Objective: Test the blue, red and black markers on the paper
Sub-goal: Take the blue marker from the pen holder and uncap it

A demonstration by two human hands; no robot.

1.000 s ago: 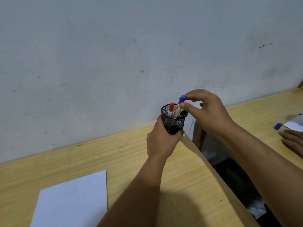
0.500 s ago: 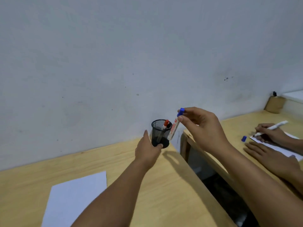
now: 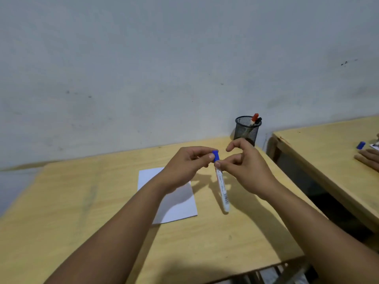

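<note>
— Both hands met over the worktop [image 3: 86,201], didn't they?

— They did. The left hand [image 3: 185,168] pinched the blue cap [image 3: 215,155] of the blue marker [image 3: 222,187] between thumb and fingers, and the right hand [image 3: 245,169] gripped the white barrel just under that cap, its index finger lifted free.

— How did the marker hang?

— Cap up, barrel slanting down toward the wearer, above the wood just right of the paper [image 3: 176,199]. The cap looked seated; I couldn't tell if it had started to come off.

— And the paper?

— White, flat on the worktop, partly under the left wrist.

— The other markers?

— The red marker [image 3: 255,118] and the black marker [image 3: 258,121] stood in the black mesh cup [image 3: 246,130] at the far right corner, against the wall [image 3: 143,68].

— Anything farther out?

— A second desk [image 3: 320,152] to the right, across a gap, with a loose blue cap [image 3: 360,145] and another person's hand [image 3: 368,159] resting on it.
</note>
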